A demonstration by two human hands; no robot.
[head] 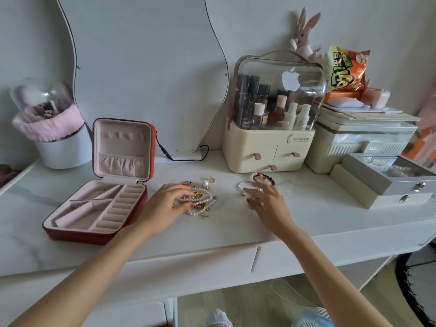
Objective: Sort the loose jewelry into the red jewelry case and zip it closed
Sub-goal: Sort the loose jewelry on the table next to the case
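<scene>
Red jewelry case (pixel 99 208) lying open at left on white table (pixel 236 223), left hand (pixel 165 206) just beside it with fingers spread over pearl-and-charm jewelry pile (pixel 200 199), right hand (pixel 266 201) spread flat touching white bangle (pixel 243 185) near dark-red bead bracelet (pixel 263 178).

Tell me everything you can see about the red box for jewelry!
The red jewelry case sits open on the left of the white table, unzipped, its lid standing upright at the back. Outside it looks like red leather; inside is soft pale pink lining. The base has several open compartments and a row of ring slots on its right side; the lid has a gathered pocket. It looks empty. The left hand is just to its right, apparently not touching it.
</scene>
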